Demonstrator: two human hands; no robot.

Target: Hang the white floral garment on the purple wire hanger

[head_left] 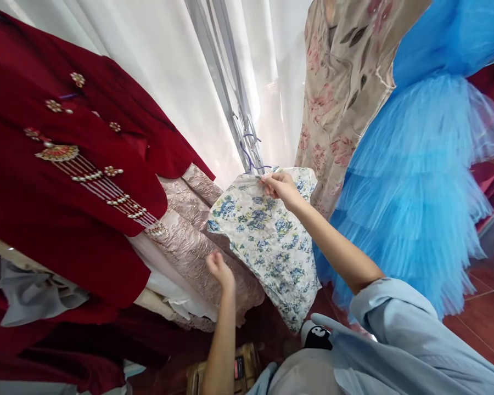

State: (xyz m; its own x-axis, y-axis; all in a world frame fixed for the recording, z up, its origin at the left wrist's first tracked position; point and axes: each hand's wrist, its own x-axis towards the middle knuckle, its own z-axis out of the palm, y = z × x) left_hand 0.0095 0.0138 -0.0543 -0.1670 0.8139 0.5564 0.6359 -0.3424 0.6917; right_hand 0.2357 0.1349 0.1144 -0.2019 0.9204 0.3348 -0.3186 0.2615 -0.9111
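White curtain [160, 71] folds back a display of hanging clothes as a person's right hand [280, 187] pinches the neckline of a blue-flowered white garment [267, 247], just below a purple hanger [250, 163], between a pink embroidered dress [189, 233] and a blue tulle dress [411, 175]. The left hand [220, 267], fingers curled together, hovers near the garment's side edge.

Clock positions refer to the white floral garment [267, 241]. Clearance exists at 11 o'clock, between the red jacket [107, 131] and the metal stand [231, 55], before the white curtain [164, 60]. The beige floral dress [329, 109] obstructs 1 o'clock; the blue tulle dress [407, 175], 2 o'clock; the pink lace garment [189, 230], 9 o'clock.
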